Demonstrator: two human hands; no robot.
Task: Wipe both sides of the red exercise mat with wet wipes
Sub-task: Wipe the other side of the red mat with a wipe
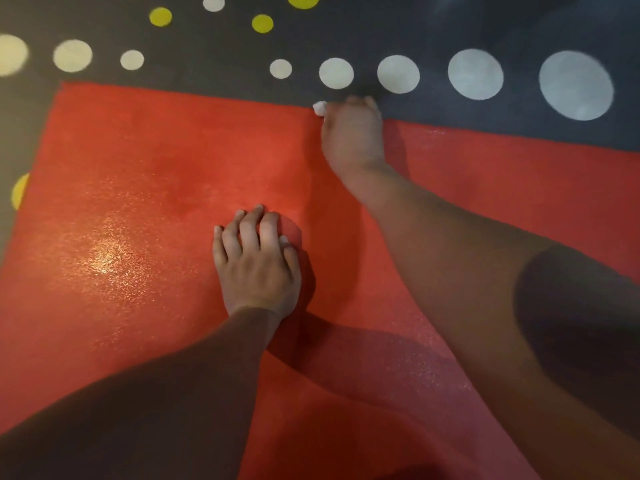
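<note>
The red exercise mat (145, 188) lies flat and fills most of the view, with a wet sheen on its left part. My left hand (258, 261) rests on the middle of the mat, fingers bent and fingertips pressing down, holding nothing. My right hand (351, 133) reaches to the mat's far edge and grips a white wet wipe (319, 108), of which only a small corner shows at the fingers. The rest of the wipe is hidden under the hand.
A dark grey rug (207, 46) with white and yellow-green dots lies under the mat and shows beyond its far edge and at the left side. My forearms cross the lower half of the view.
</note>
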